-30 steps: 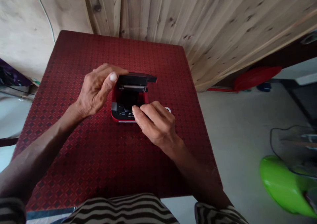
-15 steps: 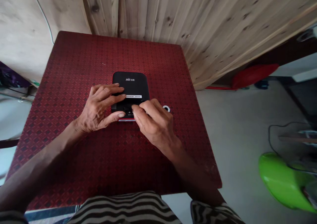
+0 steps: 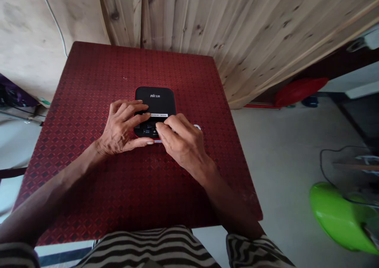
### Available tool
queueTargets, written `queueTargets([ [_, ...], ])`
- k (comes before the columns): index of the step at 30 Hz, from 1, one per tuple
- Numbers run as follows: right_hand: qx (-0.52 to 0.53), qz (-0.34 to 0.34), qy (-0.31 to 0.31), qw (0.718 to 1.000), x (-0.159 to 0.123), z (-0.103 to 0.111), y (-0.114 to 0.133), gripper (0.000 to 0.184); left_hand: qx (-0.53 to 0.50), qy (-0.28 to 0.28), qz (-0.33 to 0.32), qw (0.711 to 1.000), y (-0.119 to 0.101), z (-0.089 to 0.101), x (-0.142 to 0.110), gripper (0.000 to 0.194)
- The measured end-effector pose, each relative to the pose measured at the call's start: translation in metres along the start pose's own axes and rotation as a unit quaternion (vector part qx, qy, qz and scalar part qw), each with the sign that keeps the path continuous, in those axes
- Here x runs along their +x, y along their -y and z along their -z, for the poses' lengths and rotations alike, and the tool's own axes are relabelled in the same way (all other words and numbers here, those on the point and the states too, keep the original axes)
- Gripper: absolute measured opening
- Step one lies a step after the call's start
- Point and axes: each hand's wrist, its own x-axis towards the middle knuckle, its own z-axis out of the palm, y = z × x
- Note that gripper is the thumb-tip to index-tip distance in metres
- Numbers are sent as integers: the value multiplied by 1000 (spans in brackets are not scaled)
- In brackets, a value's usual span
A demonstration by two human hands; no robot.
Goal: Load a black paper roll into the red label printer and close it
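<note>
A flat black device (image 3: 155, 102) with rounded corners, a red edge, pale lettering and a white label strip lies on the red patterned table (image 3: 97, 74). A dark recess with small parts shows at its near end. My left hand (image 3: 120, 125) rests over the device's left side, fingers spread on top and thumb along the near edge. Over the near right part, my right hand (image 3: 183, 137) has thumb and index finger pinched at the recess. Whatever lies between those fingertips is hidden. Beside that hand, a white round object (image 3: 197, 127) shows in part.
Wooden planks (image 3: 183, 19) rise behind the table. A grey cable (image 3: 53, 17) hangs at the far left. To the right of the table on the floor are a bright green object (image 3: 334, 212) and a red object (image 3: 302, 92).
My left thumb has slid slightly right along the near edge. The right fingertips have shifted a little left and up, and more of the recess shows. The view has tilted slightly.
</note>
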Motion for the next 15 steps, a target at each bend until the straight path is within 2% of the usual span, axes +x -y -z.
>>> queueTargets([
  [4,11,2,-54,998,-10,10,3,14,-1,-8,41,999,-13,8,-1,59],
  [7,68,5,-89,994,-35,13,18,12,42,-35,55,997,-23,15,-11,57],
  [9,127,5,-73,989,-55,7,32,10,82,-43,52,994,-26,16,-21,56],
  [11,170,-10,-38,985,-75,-6,48,17,113,-44,38,992,-27,15,-28,56],
  [15,192,-62,17,979,-97,-36,64,29,142,-47,9,989,-23,10,-33,62],
])
